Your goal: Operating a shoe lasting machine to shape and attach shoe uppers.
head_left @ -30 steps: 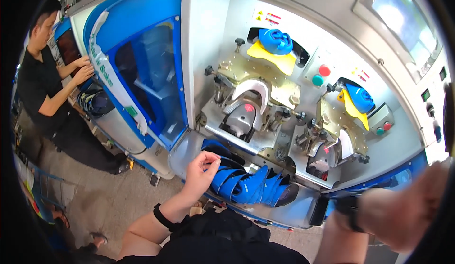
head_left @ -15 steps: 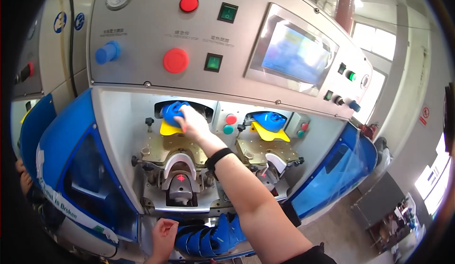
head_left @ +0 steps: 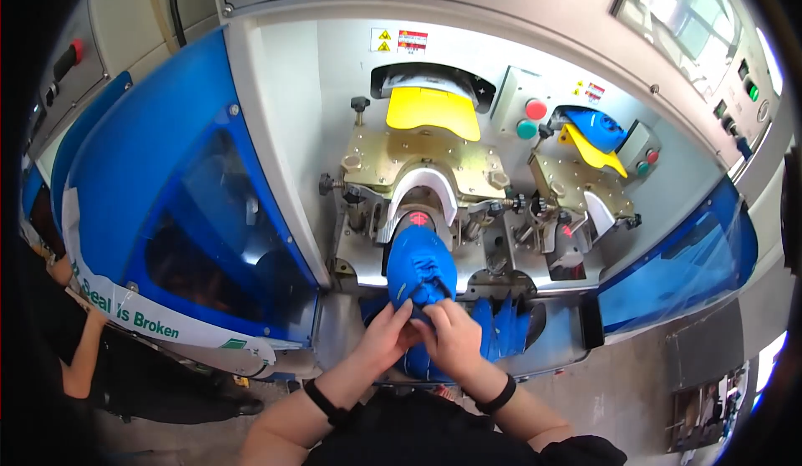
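Observation:
A blue shoe upper (head_left: 420, 257) is in front of the left station of the machine, its toe pointing away from me. My left hand (head_left: 388, 338) grips the near left edge of its opening with closed fingers. Opposite it, my right hand (head_left: 452, 338) pinches the near right edge. The upper's toe covers much of the metal mould below, so contact with that mould cannot be made out. A red light cross (head_left: 418, 218) shines just beyond the toe, inside a white U-shaped pad (head_left: 445, 185). Behind that slopes a bare yellow plate (head_left: 430, 113).
More blue uppers (head_left: 506, 330) lie overlapped on the front ledge. At the right station another blue upper (head_left: 598, 127) rests above a yellow plate (head_left: 595, 153). Red and green buttons (head_left: 530, 115) sit between stations. Blue side guards (head_left: 188, 190) flank the bay. Another person's arm (head_left: 83, 353) shows at left.
My right hand has brought the blue upper from above the left yellow plate down toward me. My left hand has come up and joined it on the upper. The view has tilted downward.

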The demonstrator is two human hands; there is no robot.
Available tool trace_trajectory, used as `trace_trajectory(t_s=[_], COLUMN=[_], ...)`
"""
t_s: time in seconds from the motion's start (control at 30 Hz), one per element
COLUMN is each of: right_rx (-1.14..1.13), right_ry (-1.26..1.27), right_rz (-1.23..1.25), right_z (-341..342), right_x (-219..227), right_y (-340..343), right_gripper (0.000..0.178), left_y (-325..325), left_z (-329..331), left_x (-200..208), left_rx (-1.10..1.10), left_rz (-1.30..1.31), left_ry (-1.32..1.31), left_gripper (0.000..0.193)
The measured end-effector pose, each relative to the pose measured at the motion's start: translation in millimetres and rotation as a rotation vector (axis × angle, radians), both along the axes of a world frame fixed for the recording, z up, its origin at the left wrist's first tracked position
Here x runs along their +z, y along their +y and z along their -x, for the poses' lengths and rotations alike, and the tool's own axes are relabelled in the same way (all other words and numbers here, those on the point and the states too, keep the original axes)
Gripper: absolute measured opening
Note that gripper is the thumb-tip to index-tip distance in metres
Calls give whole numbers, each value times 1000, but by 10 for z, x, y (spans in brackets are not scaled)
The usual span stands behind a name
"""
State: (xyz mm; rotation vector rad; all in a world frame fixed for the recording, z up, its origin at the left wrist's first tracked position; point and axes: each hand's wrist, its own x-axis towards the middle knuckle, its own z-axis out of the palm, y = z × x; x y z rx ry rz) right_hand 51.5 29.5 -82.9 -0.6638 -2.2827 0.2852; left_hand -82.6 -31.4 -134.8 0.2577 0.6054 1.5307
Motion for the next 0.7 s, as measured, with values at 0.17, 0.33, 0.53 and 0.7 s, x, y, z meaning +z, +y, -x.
trace_trajectory(t_s=[0.17,0.33,0.53,0.7], right_rx=[2,-14,40,20], right_ry=[60,-81,-70,-39], right_rz=[-94,-129,57,49], right_z=[87,362,464,485], right_x=[67,259,-37,-19], right_y=[91,326,442,413], right_gripper=[44,55,53,52], left_y=[229,277,334,315], left_z=[170,182,237,232], left_x=[-71,-66,-18,4], left_rx=[113,182,175,184], left_rz=[-26,145,257,297], left_ry=[-4,96,120,102], left_gripper=[35,36,34,33])
